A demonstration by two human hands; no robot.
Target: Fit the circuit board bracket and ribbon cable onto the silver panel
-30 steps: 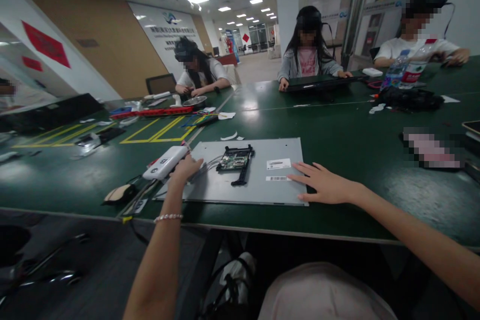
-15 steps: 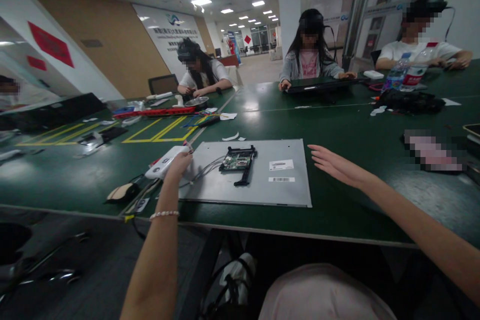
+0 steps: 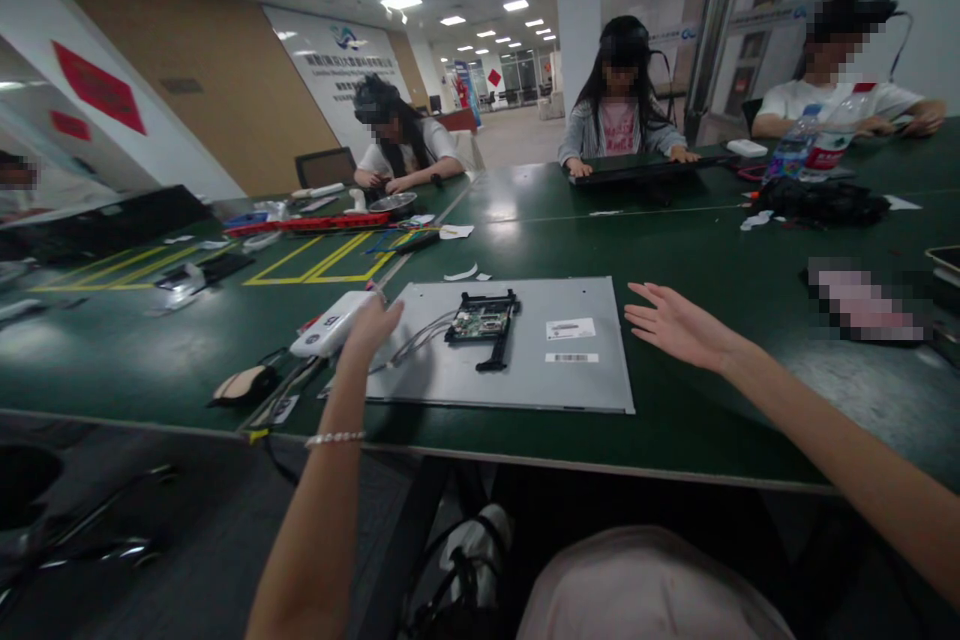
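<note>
A flat grey metal panel [image 3: 585, 320] lies on the green table in front of me. On it rest a green circuit board [image 3: 480, 323] and a black bracket [image 3: 493, 355], with grey cables running left from the board. My left hand [image 3: 375, 322] is at the panel's left edge, beside a white box-shaped device [image 3: 328, 330]; its fingers are partly hidden and I cannot tell if they hold anything. Just off the panel's right edge, my right hand [image 3: 675, 325] is open with its fingers spread, holding nothing.
A beige and black mouse-like object [image 3: 246, 385] sits at the left near cables. Scraps of paper [image 3: 460, 273] lie behind the panel. A blurred pink item [image 3: 862, 305] is at the right. Bottles [image 3: 831, 142] and three people are across the table [image 3: 525, 240].
The panel with its board has shifted slightly right. My left hand has moved a little right, and my right hand has turned and spread its fingers more.
</note>
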